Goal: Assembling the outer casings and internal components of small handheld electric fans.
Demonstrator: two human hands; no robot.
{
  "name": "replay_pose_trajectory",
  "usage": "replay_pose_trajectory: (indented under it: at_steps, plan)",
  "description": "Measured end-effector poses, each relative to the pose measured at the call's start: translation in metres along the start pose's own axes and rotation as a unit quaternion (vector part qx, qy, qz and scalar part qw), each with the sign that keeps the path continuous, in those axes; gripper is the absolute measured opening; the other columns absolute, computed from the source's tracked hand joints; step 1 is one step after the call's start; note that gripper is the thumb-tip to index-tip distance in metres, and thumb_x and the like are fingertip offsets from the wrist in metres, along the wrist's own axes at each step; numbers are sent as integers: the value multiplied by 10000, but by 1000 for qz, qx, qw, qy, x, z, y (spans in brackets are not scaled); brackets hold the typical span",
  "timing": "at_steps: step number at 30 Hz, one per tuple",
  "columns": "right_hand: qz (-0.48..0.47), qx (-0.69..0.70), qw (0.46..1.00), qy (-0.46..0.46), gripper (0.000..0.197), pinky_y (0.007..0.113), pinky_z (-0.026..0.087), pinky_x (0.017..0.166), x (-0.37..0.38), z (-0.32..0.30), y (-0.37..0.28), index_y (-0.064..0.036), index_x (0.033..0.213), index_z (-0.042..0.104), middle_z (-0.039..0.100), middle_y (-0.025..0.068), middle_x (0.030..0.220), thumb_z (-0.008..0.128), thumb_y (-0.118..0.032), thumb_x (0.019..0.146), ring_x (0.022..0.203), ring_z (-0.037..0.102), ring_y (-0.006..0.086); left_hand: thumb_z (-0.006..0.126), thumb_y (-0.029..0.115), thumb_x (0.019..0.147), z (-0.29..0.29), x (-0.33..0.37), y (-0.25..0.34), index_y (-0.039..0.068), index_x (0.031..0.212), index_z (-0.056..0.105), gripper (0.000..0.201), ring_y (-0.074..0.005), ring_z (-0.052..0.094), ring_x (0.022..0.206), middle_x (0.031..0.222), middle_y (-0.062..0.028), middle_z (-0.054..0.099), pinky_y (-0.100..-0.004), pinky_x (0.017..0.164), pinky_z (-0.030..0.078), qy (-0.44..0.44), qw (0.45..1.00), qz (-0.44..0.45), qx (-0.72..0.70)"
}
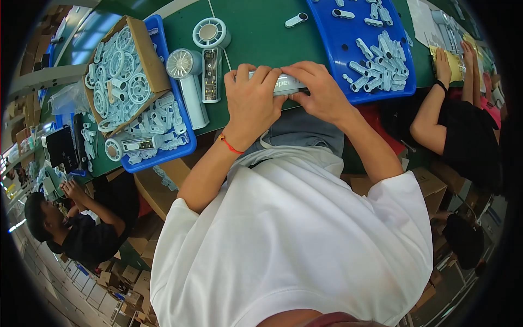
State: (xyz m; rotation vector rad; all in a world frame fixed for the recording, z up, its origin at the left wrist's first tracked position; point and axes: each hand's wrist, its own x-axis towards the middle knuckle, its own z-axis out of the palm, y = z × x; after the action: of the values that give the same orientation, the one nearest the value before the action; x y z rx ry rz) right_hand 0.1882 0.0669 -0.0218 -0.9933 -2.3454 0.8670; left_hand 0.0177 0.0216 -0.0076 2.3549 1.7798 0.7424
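Observation:
A pale grey, elongated casing (289,84) with printing on its side, like a handheld fan's handle, lies crosswise between my hands near the table's front edge. My left hand (253,92) wraps round its left part, fingers curled over the top and hiding that end. My right hand (320,90) grips the right end between thumb and fingers. Just left of my hands lies a handheld fan whose handle (212,75) is uncovered, with inner parts showing, below its round head (211,34). Beside it is another fan with a pale handle (193,103) and a shiny round head (183,64).
At left, a cardboard box (154,57) of pale fan grilles stands on a blue tray (188,147) of loose parts. A blue tray (346,54) with small oblong pieces is at right. One such piece (296,20) lies on the green table (256,38). People sit on both sides.

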Motion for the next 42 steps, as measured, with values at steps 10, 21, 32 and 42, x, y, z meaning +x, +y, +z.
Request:
replay_pose_trajectory:
  at_steps: [10, 21, 32, 42]
  plan:
    - [44, 50, 998, 22, 551, 322, 402, 876, 5, -14, -21, 2, 1201, 484, 554, 126, 1111, 693, -53, 695, 1035, 536, 229, 750, 259, 675, -14, -2, -1, 42, 1247, 420, 696, -284, 427, 1093, 1194, -134, 428, -444, 947, 303, 253, 961, -44, -101]
    - [150, 542, 822, 88, 660, 279, 440, 866, 5, -8, -61, 42, 1253, 413, 541, 108, 1162, 697, -322, 782, 1033, 539, 171, 567, 223, 889, -32, -7, 17, 14, 1380, 224, 634, -223, 452, 1140, 1343, -135, 333, -290, 841, 451, -5, 684, -173, -709]
    - [-12, 24, 992, 127, 535, 375, 392, 880, 12, -10, -60, 1, 1189, 520, 522, 137, 1111, 528, -428, 868, 995, 496, 276, 567, 155, 868, -23, 1, 16, -9, 1172, 387, 390, -130, 542, 882, 1042, -86, 489, -267, 730, 482, 45, 690, -279, -667]
    - [143, -290, 943, 75, 533, 416, 398, 885, 11, -85, 66, -28, 1195, 497, 499, 172, 1151, 673, -138, 704, 1050, 477, 357, 618, 186, 701, -17, 218, -123, -4, 982, 552, 346, -390, 577, 868, 954, -211, 590, -439, 775, 479, 123, 944, -247, -179]
